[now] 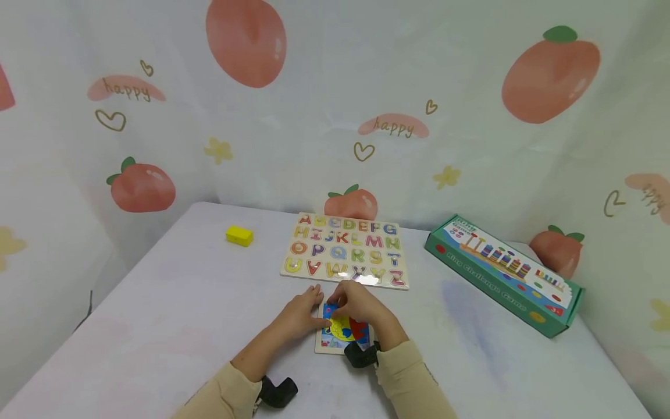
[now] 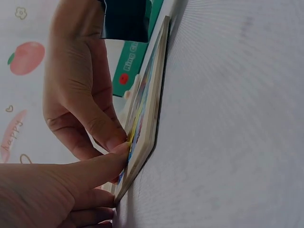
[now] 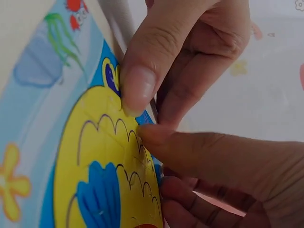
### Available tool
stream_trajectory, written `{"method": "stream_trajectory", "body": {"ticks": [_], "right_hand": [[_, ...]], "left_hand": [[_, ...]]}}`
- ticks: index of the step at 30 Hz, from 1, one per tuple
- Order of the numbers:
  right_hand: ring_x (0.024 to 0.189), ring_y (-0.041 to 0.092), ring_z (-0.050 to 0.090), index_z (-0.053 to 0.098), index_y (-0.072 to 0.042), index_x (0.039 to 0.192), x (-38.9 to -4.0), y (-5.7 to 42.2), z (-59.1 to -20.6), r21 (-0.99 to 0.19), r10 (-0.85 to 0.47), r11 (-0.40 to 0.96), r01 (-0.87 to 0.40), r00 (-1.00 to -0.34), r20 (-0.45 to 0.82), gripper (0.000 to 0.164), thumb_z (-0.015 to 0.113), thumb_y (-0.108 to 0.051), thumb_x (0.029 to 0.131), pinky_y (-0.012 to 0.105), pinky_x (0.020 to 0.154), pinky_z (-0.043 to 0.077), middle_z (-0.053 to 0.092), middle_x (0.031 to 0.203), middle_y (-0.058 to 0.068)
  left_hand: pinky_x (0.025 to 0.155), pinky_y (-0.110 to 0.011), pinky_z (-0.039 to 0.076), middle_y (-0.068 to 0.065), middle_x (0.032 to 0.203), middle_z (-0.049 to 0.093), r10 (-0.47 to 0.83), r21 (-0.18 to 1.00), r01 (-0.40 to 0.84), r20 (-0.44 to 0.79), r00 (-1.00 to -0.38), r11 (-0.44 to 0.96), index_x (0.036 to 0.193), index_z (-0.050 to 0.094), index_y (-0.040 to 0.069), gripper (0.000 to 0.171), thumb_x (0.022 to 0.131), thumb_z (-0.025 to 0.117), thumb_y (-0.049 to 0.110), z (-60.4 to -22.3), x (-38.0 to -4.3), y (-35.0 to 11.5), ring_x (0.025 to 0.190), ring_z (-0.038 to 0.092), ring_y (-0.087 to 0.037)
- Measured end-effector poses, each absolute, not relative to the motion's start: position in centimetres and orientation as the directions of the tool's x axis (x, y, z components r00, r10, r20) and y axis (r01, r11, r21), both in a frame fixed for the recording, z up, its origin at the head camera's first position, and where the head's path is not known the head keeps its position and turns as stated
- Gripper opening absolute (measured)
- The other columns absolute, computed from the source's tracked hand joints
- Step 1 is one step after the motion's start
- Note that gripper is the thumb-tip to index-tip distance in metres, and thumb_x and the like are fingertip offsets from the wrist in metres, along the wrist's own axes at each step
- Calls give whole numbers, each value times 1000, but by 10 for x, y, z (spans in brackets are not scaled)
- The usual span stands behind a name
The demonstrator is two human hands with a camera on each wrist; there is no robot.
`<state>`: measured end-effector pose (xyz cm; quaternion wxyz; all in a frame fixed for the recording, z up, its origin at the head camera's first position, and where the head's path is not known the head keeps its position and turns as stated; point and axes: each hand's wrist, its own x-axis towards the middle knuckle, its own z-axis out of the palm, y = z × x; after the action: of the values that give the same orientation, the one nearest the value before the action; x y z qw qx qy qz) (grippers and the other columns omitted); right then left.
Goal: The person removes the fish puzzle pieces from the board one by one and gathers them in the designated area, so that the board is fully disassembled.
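Note:
A small wooden jigsaw puzzle (image 1: 331, 350) lies flat before me, showing a yellow fish (image 3: 90, 128) with blue fins and a red part on a sea background. My right hand (image 1: 361, 302) bends over its upper left part, thumb and fingers pinching a puzzle piece near the fish's tail; the piece itself is mostly covered. From the left, my left hand (image 1: 298, 314) reaches in with its thumb straight on the puzzle's face. Its other fingers lie along the board's left edge, as the left wrist view shows. The two thumb tips almost meet.
Behind the puzzle lies a wooden alphabet board (image 1: 342, 250) with coloured letters. A yellow block (image 1: 239, 235) sits at the back left. To the right stands a green Ring Challenge Game box (image 1: 505, 273). A fruit-printed cloth (image 1: 314, 116) hangs behind the white table (image 1: 173, 326).

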<state>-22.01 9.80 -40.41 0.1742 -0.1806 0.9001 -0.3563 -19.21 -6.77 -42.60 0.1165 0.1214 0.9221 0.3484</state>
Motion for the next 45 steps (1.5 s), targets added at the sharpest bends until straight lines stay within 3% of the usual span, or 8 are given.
{"method": "stream_trajectory", "body": {"ticks": [10,20,29,33,45], "right_hand": [[78,16,53,65,-4,97,-221,97,-410,-711,-490,660,-244,-857,-160,17,70,-2,81,31,76,54,59,91,6],[84,16,52,62,-4,96,-223,97,-407,-689,-499,676,-261,-850,-168,18,70,-5,81,37,87,50,59,92,4],[81,15,54,64,-3,92,-222,96,-407,-703,-506,663,-259,-847,-165,14,70,-3,80,36,87,51,62,89,5],[81,15,54,63,-5,96,-223,96,-408,-708,-467,671,-223,-868,-170,19,72,-4,79,35,86,52,62,90,3],[74,14,55,66,-4,87,-223,98,-406,-692,-404,702,-171,-895,-188,13,74,-6,77,32,79,53,64,82,4]], "left_hand": [[108,-59,27,-20,148,33,324,679,160,-121,-938,717,132,49,-3,62,81,72,23,-430,-191,-69,137,27,-42],[108,-59,27,-19,148,33,327,668,174,-110,-939,723,131,50,-4,61,81,72,24,-427,-192,-67,137,27,-42],[108,-58,28,-19,148,34,320,664,169,-111,-941,729,131,50,-3,61,81,72,24,-426,-191,-67,137,28,-42],[108,-58,28,-19,148,34,314,660,162,-118,-942,734,131,51,-3,61,80,73,24,-426,-190,-67,137,28,-42],[108,-58,28,-19,148,34,316,651,169,-116,-942,740,131,50,-3,62,80,73,24,-424,-188,-66,137,28,-41]]}}
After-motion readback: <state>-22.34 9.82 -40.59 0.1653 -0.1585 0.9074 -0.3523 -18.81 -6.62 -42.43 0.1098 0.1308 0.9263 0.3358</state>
